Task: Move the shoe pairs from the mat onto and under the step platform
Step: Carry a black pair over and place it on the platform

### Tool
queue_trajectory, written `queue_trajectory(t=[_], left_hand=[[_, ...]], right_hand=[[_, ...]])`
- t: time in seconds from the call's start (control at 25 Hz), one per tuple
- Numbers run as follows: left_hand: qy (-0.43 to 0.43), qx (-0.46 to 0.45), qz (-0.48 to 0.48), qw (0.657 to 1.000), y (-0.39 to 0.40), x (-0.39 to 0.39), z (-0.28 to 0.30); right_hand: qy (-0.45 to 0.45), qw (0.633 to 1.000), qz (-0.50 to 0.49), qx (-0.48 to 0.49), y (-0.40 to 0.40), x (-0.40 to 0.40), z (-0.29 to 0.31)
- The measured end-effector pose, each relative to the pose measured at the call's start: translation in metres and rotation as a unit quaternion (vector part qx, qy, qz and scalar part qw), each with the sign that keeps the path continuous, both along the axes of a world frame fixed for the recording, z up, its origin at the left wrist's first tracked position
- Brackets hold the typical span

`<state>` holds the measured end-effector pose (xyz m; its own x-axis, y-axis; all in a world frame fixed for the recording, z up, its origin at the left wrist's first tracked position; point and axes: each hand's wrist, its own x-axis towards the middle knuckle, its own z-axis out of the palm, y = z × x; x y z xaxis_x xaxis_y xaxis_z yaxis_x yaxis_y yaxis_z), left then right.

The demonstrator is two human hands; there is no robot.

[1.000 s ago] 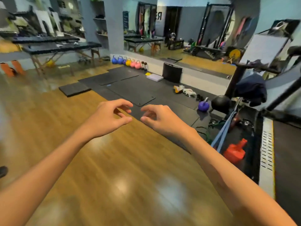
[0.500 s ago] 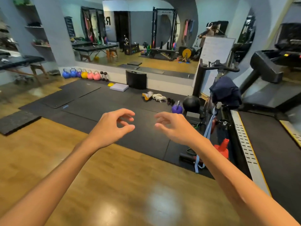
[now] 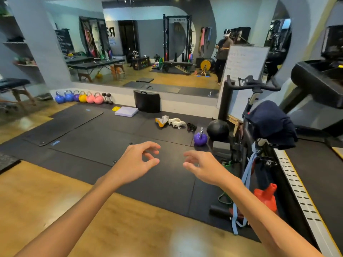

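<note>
Both bare arms are reaching forward from the bottom edge, wrists level, palms turned down and inward over the black rubber mat (image 3: 104, 138). The left hand (image 3: 136, 165) is curling its fingers loosely, thumb tip and forefinger nearly meeting in a ring, with nothing between them. The right hand (image 3: 204, 167) is hanging just beside it at 3 o'clock, fingers half-bent and spread, likewise holding nothing. The two hands are staying apart, a gap of mat showing between them.

The shoe pairs are lying on the mat at 12 o'clock from the hands, well apart from them, near the wall base: a white-and-yellow pair (image 3: 162, 121), a white pair (image 3: 176, 123) touching it on its 3 o'clock side, and a small dark pair (image 3: 191, 126) further toward 3 o'clock. A purple kettlebell (image 3: 200, 138) is standing at 4 o'clock from the dark pair, with a black ball (image 3: 218, 130) just beside it. A black curved box (image 3: 147, 101) is leaning against the wall at 11 o'clock from the shoes; whether anything is inside cannot be told. A lilac pad (image 3: 126, 111) is lying at its 9 o'clock.
</note>
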<state>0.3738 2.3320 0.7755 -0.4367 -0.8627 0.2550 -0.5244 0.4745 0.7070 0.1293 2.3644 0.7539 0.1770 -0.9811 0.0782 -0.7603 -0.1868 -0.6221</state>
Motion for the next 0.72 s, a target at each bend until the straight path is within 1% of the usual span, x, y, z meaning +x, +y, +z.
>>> queue_trajectory(t=[0.2, 0.36, 0.56, 0.72], left_hand=[[-0.006, 0.009, 0.011, 1.000, -0.129, -0.010, -0.022], [-0.016, 0.017, 0.004, 1.000, -0.260, -0.011, -0.049], [-0.020, 0.020, -0.047, 0.998, -0.430, -0.023, -0.053], [-0.018, 0.034, -0.104, 0.994, -0.563, -0.070, -0.050]], right_hand=[[-0.015, 1.000, 0.008, 0.021, -0.135, -0.005, -0.021], [-0.014, 0.998, -0.001, 0.055, -0.251, -0.006, -0.049], [-0.001, 0.996, -0.072, 0.058, -0.391, -0.020, -0.049], [-0.023, 0.988, -0.137, 0.063, -0.501, -0.054, -0.052]])
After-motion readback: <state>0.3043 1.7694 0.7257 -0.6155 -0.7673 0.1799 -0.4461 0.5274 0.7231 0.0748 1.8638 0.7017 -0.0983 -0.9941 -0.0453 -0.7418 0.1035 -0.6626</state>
